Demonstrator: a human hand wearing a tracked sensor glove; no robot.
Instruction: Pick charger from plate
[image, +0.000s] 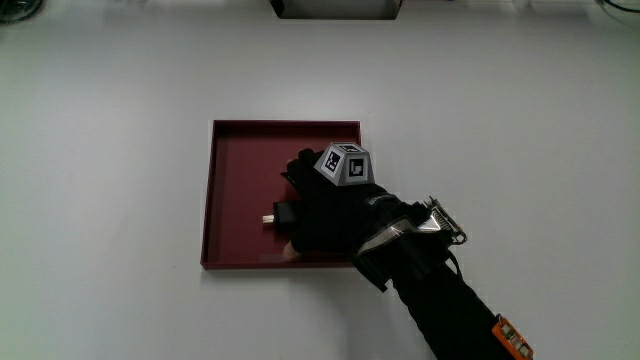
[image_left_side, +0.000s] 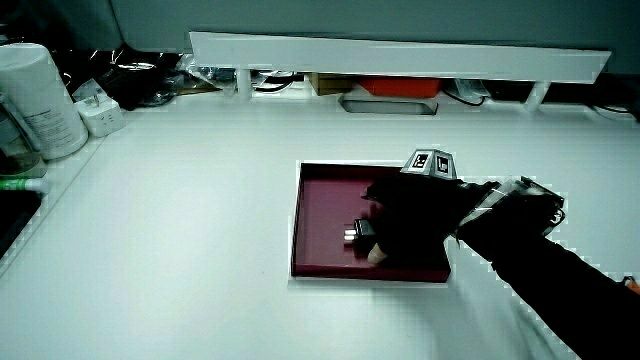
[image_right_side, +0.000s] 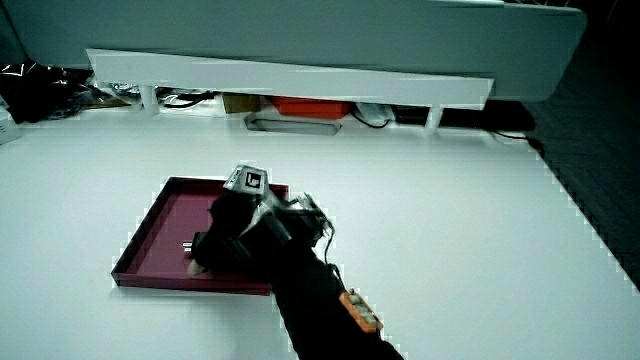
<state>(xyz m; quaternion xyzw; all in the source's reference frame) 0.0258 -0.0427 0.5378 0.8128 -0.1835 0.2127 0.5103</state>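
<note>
Charger (image: 284, 213) lies in the shallow dark-red plate (image: 240, 160), a square tray on the white bench (image: 110, 150), with its metal prongs poking out from under the hand (image: 330, 210). The gloved hand is down inside the plate, its grip curled around the black body of the charger, which still looks to be resting on the plate floor. In both side views the prongs show just beside the fingers (image_left_side: 375, 235) (image_right_side: 200, 250). The patterned cube (image: 345, 165) sits on the back of the hand, and the forearm (image: 450, 310) crosses the plate's edge nearest the person.
</note>
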